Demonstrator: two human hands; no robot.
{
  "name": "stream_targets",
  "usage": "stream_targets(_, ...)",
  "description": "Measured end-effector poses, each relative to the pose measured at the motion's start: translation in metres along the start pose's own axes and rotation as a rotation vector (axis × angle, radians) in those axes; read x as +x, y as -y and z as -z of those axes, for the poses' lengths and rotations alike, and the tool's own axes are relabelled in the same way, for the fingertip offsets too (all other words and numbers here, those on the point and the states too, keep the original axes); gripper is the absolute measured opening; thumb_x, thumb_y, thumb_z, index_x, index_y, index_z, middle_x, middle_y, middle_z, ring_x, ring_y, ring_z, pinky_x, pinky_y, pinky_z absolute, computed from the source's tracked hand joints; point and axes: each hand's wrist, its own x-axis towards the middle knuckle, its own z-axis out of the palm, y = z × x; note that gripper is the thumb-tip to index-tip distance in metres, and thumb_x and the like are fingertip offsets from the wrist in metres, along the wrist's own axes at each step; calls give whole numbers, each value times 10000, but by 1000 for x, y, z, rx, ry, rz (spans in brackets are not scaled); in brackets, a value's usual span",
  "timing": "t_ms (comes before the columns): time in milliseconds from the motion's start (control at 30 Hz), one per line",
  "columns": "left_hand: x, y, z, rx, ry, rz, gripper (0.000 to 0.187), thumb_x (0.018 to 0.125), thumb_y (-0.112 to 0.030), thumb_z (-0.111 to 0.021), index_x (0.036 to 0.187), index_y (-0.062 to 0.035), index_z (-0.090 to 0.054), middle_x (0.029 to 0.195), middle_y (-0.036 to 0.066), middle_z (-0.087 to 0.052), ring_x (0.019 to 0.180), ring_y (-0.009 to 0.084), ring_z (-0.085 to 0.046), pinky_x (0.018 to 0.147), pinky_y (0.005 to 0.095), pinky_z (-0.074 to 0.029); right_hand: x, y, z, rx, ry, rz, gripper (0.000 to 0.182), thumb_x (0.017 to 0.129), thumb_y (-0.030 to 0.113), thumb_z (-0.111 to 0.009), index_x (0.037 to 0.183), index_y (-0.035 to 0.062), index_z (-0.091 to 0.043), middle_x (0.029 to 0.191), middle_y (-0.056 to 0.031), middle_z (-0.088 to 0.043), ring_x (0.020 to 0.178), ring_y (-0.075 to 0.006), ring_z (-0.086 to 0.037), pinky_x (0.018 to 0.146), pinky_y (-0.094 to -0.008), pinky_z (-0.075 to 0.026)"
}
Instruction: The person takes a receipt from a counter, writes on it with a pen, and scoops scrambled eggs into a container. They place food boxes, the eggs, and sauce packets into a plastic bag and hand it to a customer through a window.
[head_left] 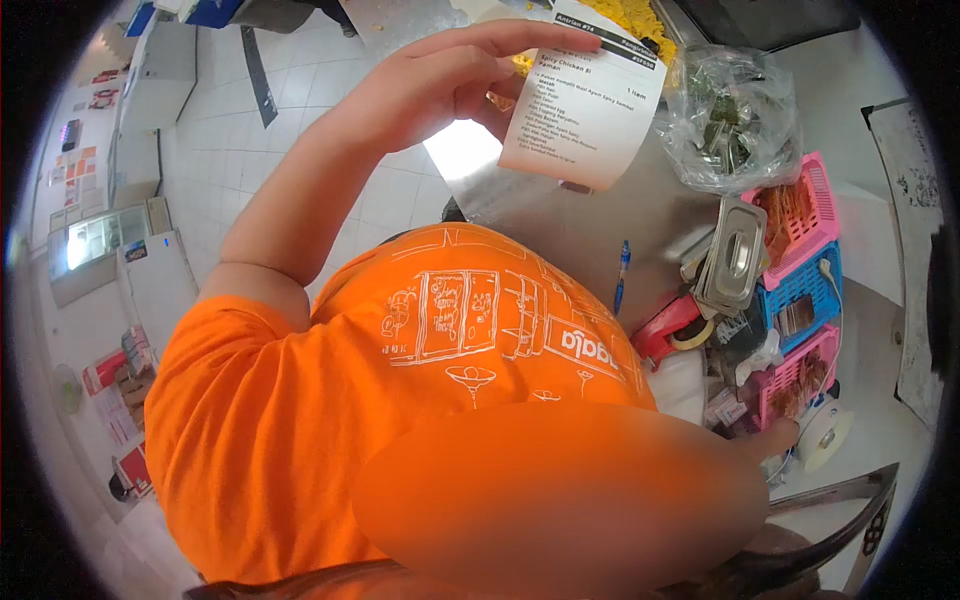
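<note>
I have the left hand (440, 85) holding the printed order receipt (585, 125) up over the left edge of the steel worktop (565, 225), fingers clamped on its upper left part, the index lying across the heading. I judge a light pinch at the margin best, the paper flat and its print uncovered. The right hand (775, 440), mostly hidden, is just beside the nearer pink basket (769, 392); I cannot tell how its fingers stand

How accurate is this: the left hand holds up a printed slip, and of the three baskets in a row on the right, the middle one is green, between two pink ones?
One detail is wrong: the head view shows the middle basket is blue, not green. The left hand holds up the printed slip, and the outer baskets are pink.
</note>
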Motion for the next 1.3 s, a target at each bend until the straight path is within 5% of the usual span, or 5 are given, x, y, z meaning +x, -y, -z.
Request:
stream_targets(400,-42,50,129,286,-203,-52,512,877,-244,-432,1366,-121,-517,1334,86,-546,1003,208,-623,784,315,-560,-6,7,54,496,-12,259,447,909,350,-507,1135,-8,-649,1107,-206,-657,1024,-342,-626,861,-426,-507)
stream_targets(467,-59,62,157,399,-175,111,479,877,-161,-413,1336,-109,-540,1295,81,-573,990,200,-615,778,303,-542,-144,134,189,1319,623,280,343,929,195,-454,1143,5,-645,1072,-126,-666,992,-239,-628,863,-358,-500)
stream_targets(767,-76,140,164,568,251,422,448,788,9,-448,1202,-22,-617,1095,129,-650,956,207,-619,846,335,-509,-454,472,255,1875,1947,121,424,998,253,-490,1298,-44,-451,1249,-210,-548,1055,-313,-615,865,-461,-519)
stream_targets(1000,-33,244,78,151,180,300,552,822,-8,-634,1350,-88,-494,1168,91,-602,875,144,-630,743,279,-533,-424,398,251,1573,1196,626,434,990,226,-513,1344,-6,-417,1130,-172,-600,870,-229,-663,742,-339,-551)
stream_targets(1300,-28,309,22,968,-130,-119,533,781,-238,-732,1269,-144,-538,1329,136,-468,1177,341,-490,970,461,-423,-196,322,186,1168,249,398,309,898,256,-629,1052,-11,-660,909,-125,-693,745,-161,-655,634,-297,-508)
